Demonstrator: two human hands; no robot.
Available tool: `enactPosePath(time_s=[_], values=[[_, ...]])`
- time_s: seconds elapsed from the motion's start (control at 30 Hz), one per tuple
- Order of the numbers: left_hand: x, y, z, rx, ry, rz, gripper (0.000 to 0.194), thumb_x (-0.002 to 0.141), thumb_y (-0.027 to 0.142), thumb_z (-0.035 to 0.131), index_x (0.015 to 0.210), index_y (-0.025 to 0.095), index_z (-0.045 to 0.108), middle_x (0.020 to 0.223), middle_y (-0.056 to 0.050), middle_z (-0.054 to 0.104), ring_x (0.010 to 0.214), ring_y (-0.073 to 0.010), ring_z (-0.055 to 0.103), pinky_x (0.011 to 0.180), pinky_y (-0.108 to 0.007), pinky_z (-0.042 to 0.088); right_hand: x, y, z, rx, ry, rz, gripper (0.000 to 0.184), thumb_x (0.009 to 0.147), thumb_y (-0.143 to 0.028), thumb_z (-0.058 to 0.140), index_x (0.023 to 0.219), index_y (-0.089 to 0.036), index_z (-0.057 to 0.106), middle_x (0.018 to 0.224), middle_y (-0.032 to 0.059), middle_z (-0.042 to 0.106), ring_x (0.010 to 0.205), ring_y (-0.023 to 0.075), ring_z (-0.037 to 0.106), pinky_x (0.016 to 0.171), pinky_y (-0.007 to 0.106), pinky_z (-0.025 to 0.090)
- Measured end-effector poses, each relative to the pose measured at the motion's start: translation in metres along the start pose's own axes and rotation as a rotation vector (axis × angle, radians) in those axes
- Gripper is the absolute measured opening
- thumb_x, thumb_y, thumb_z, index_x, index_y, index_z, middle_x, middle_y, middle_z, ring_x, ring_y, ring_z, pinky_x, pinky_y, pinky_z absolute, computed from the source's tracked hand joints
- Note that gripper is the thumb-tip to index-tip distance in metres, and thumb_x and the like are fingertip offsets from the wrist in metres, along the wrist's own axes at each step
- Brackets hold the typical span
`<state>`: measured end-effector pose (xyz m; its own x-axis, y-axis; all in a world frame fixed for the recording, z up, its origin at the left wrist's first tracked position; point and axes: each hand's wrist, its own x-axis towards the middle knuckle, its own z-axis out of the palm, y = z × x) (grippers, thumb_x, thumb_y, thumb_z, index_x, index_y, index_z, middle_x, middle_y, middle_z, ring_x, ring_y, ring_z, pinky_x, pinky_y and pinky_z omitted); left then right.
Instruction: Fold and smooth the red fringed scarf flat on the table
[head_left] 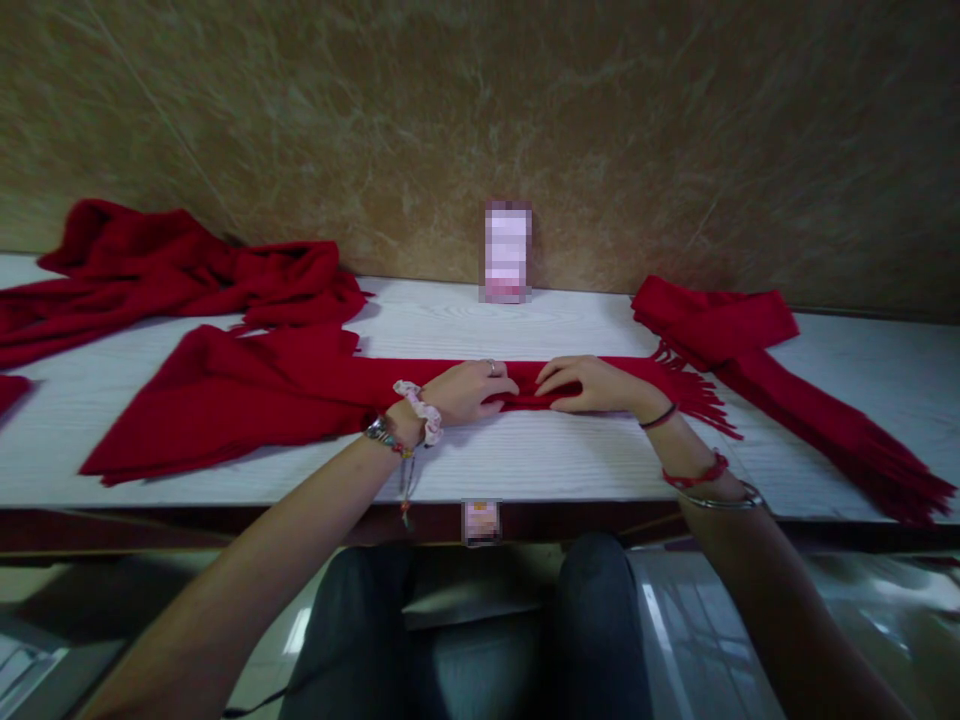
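Marbled wall (420,130) behind pale table (465,460). Left hand (465,393) and right hand (592,385), apart, facing, fingers bent on red scarf (337,390), probably steadying folds; whether pinching, cannot tell. Scarf lengthwise on table, centre: narrow under hands, wide at left, fringed at right. Crossed scarf (716,325) right, rumpled scarf (225,270) left, likely leaving working room.

Dim light; glare streaks on floor (694,620); edges stretched, soft.
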<state>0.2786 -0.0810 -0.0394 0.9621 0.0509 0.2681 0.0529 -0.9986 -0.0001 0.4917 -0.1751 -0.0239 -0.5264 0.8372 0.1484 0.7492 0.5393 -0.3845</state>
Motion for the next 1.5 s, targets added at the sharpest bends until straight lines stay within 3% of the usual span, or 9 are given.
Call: enactPosePath(time_s=[0.27,0.4,0.57,0.73,0.93,1.13,1.27,1.4,1.5], values=[[-0.005,-0.002,0.003,0.152,0.097,-0.032,0.015,0.080,0.016,0.052,0.093,0.017,0.060,0.087,-0.003,0.058,0.073,-0.0124,0.055,0.064,-0.022,0.044,-0.003,-0.007,0.002,-0.190,0.083,0.050,0.028,0.068,-0.003,0.050,0.088,-0.014,0.065,0.087,0.0071,0.065,0.080,0.0159,0.058,0.075,0.029,0.047],[-0.004,0.002,-0.002,0.303,0.165,0.002,0.014,0.081,0.015,0.050,0.090,0.017,0.061,0.084,-0.003,0.059,0.070,-0.0131,0.054,0.062,-0.024,0.043,-0.023,-0.004,0.000,-0.275,0.091,0.069,0.027,0.072,-0.005,0.047,0.092,-0.013,0.064,0.089,0.0090,0.064,0.081,0.0175,0.059,0.076,0.032,0.048],[0.002,0.008,-0.001,0.391,0.107,0.087,0.014,0.084,0.015,0.048,0.084,0.017,0.061,0.076,-0.002,0.057,0.064,-0.0130,0.052,0.058,-0.025,0.040,-0.056,0.007,0.009,-0.379,0.263,0.059,0.024,0.081,-0.012,0.044,0.093,-0.016,0.064,0.092,0.0091,0.065,0.088,0.0199,0.060,0.080,0.036,0.050],[0.003,0.007,0.000,0.361,0.082,0.127,0.016,0.085,0.011,0.045,0.085,0.016,0.061,0.082,-0.005,0.057,0.072,-0.0131,0.051,0.063,-0.024,0.041,-0.064,0.014,0.019,-0.430,0.349,0.067,0.028,0.084,-0.014,0.039,0.094,-0.019,0.064,0.094,0.0082,0.066,0.090,0.0192,0.061,0.082,0.036,0.051],[0.002,0.004,-0.002,0.344,0.184,0.135,0.025,0.088,0.011,0.038,0.085,0.016,0.061,0.081,-0.007,0.058,0.077,-0.0153,0.049,0.069,-0.026,0.042,-0.067,0.015,0.019,-0.461,0.344,0.075,0.028,0.087,-0.017,0.037,0.096,-0.018,0.064,0.099,0.0094,0.065,0.096,0.0192,0.060,0.084,0.035,0.052],[0.002,-0.001,0.011,0.172,0.062,0.004,0.034,0.078,0.000,0.044,0.104,0.017,0.059,0.095,-0.005,0.059,0.086,-0.0134,0.053,0.077,-0.024,0.044,-0.069,0.018,0.022,-0.471,0.324,0.050,0.027,0.086,-0.013,0.037,0.099,-0.016,0.061,0.113,0.0118,0.061,0.107,0.0195,0.055,0.089,0.036,0.049],[-0.001,-0.002,0.010,0.133,0.051,0.012,0.032,0.080,0.003,0.045,0.100,0.019,0.063,0.092,-0.005,0.060,0.084,-0.0131,0.054,0.076,-0.025,0.045,-0.069,0.020,0.024,-0.475,0.292,0.070,0.031,0.084,-0.009,0.038,0.107,-0.013,0.058,0.112,0.0130,0.061,0.108,0.0196,0.054,0.093,0.037,0.045],[0.000,0.000,0.005,0.182,0.150,0.055,0.025,0.086,0.011,0.043,0.097,0.016,0.064,0.089,-0.008,0.061,0.089,-0.0169,0.055,0.078,-0.031,0.046,-0.070,0.017,0.023,-0.473,0.306,0.104,0.036,0.083,-0.007,0.036,0.111,-0.017,0.056,0.117,0.0107,0.058,0.112,0.0191,0.051,0.096,0.038,0.043],[0.003,0.000,0.003,0.139,0.234,0.048,0.030,0.087,0.007,0.038,0.108,0.013,0.059,0.108,-0.013,0.058,0.108,-0.0178,0.049,0.087,-0.033,0.043,-0.069,0.014,0.022,-0.462,0.393,0.078,0.039,0.084,-0.006,0.032,0.114,-0.017,0.054,0.122,0.0111,0.055,0.118,0.0180,0.045,0.100,0.040,0.038]])
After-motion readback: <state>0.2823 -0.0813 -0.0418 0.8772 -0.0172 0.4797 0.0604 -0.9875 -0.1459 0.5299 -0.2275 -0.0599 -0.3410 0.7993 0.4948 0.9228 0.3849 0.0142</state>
